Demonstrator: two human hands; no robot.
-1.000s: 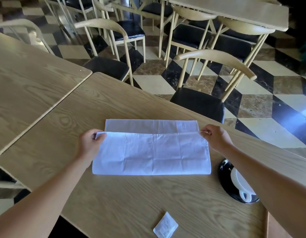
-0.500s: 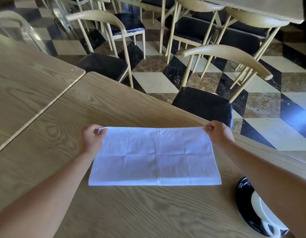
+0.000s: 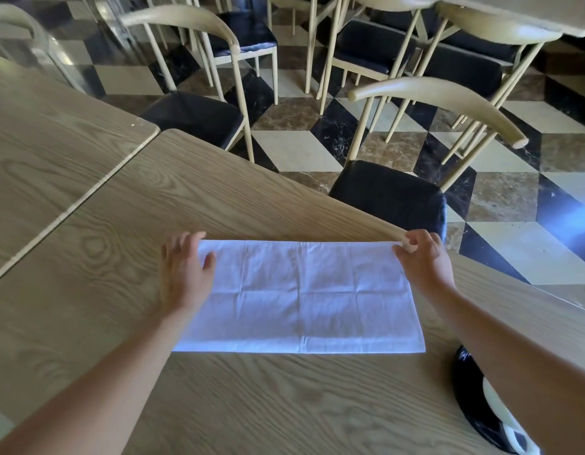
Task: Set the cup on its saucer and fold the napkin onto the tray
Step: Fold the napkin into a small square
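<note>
So this was mid-fold on the napkin (image 3: pixel 301 297). It lay flat on the wooden worktop (image 3: pixel 251 399) as a long white rectangle, already doubled over from the look of the layered near edge, with crease lines running across it. The left hand (image 3: pixel 186 274) was open, fingers spread, resting flat on the napkin's left end. The right hand (image 3: pixel 422 257) was at the far right corner with fingertips pinched together on that corner, as far as I could tell.

The cup (image 3: pixel 501 418) looked like it was already sitting on the dark saucer (image 3: pixel 471 395), down at the lower right, mostly hidden behind the right forearm. No tray was in view.

My guess for the next move: bring one short end across to the other, keep the edges lined up, press the crease, then find that tray.
</note>
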